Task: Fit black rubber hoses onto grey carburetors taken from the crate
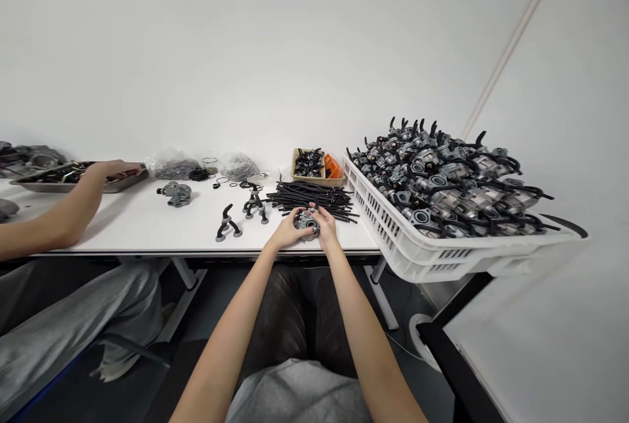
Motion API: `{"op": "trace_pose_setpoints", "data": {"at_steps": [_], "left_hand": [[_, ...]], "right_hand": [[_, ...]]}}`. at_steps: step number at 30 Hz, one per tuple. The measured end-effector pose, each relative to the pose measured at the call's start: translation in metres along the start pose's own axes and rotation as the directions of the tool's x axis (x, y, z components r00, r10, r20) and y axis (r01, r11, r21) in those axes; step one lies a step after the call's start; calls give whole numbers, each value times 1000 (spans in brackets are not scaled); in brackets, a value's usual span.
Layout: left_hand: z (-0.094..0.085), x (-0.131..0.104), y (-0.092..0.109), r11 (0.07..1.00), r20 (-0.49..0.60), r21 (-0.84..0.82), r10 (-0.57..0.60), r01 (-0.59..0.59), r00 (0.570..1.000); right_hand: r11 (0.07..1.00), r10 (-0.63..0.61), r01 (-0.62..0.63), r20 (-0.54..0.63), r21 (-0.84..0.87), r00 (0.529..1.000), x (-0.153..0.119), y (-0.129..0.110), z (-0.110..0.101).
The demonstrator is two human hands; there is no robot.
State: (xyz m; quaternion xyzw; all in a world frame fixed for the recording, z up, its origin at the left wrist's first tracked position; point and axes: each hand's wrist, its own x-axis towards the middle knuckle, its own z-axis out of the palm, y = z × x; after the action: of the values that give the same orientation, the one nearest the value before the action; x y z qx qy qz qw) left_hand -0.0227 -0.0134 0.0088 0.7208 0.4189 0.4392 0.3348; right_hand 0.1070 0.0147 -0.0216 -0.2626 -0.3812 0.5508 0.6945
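Observation:
A grey metal carburetor-like part [308,222] is held between both hands near the table's front edge. My left hand [287,230] wraps round its left side, fingers closed on it. On the other side, my right hand [325,225] grips the part, its fingertips at the top by a small black piece. Just behind the hands lies a pile of black rubber tubes [314,197]. To their left, black branched tube pieces with grey round ends [228,223] stand on the white table [162,230].
A white crate [393,239] heaped with metal parts stands at the right. A yellow tray [324,181] holds small black parts. Another metal part [175,193] and plastic bags [238,166] lie left. A co-worker's arm [73,213] reaches over a metal tray [128,182].

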Motion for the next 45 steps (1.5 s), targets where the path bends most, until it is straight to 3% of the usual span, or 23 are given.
{"op": "trace_pose_setpoints", "data": {"at_steps": [26, 45], "left_hand": [[-1, 5, -15, 999, 8, 36, 13, -13, 1000], [0, 4, -14, 999, 0, 48, 25, -25, 1000]], "right_hand": [[998, -29, 29, -1, 58, 1000, -8, -13, 4], [1000, -4, 4, 29, 19, 1000, -2, -4, 0]]}}
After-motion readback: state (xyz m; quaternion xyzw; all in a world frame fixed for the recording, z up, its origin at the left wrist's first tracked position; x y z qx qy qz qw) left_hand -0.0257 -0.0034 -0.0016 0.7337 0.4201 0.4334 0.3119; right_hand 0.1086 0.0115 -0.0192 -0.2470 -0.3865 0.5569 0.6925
